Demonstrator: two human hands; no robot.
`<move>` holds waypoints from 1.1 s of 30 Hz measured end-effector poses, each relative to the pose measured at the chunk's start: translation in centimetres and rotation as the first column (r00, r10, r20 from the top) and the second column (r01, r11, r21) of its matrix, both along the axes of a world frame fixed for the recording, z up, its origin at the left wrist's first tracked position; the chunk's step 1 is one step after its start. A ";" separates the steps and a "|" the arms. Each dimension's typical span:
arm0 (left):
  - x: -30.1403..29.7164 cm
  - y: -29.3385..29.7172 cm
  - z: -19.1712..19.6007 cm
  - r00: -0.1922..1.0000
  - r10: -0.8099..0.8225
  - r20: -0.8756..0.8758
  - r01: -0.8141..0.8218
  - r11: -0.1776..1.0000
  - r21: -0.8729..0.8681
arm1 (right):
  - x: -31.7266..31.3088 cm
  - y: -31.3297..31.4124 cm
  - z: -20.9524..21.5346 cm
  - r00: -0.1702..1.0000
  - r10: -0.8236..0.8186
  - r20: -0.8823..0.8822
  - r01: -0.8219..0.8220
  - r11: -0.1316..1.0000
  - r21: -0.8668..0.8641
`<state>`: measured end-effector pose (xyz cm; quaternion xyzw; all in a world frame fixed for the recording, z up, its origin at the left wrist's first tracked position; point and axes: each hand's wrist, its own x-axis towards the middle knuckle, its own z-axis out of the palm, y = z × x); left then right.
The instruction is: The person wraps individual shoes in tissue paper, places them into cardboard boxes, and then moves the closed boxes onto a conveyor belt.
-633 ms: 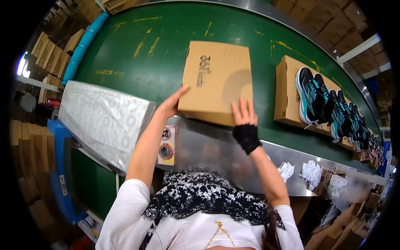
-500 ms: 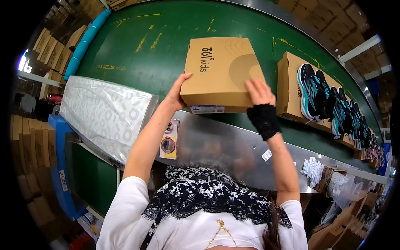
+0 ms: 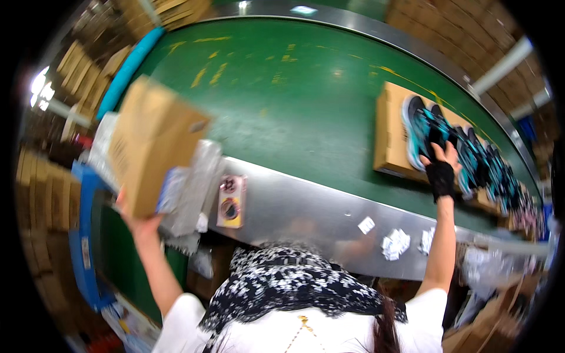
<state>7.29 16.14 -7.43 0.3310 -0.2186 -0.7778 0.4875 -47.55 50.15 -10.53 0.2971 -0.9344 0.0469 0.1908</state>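
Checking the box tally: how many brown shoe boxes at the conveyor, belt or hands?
2. One cardboard box is held up in the left hand, off the belt; one box lies on the green belt under the sneakers by the right hand. More may be hidden.

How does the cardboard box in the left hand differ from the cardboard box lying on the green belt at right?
The held box is off the belt, lifted and tilted in the left hand; the belt box lies flat on the green conveyor belt. The held box carries nothing on top and looks motion-blurred; the belt box bears teal and black shoes, which the right hand touches, and appears sharp. Both are plain brown cardboard of similar shape.
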 end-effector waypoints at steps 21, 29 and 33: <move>-4.4 1.7 -6.4 0.666 0.053 0.744 0.194 0.951 -0.241 | 9.0 -5.5 8.0 0.777 0.586 0.229 -0.608 0.793 0.038; -26.0 8.6 -5.7 0.513 0.070 0.856 0.850 0.097 -0.517 | 17.4 -7.1 -3.4 0.142 0.978 0.151 -0.979 0.161 -0.126; -27.4 11.0 -8.4 0.134 -0.071 0.988 0.990 0.052 -0.130 | 14.3 -8.4 -4.5 0.440 0.752 0.491 -0.842 0.536 -0.067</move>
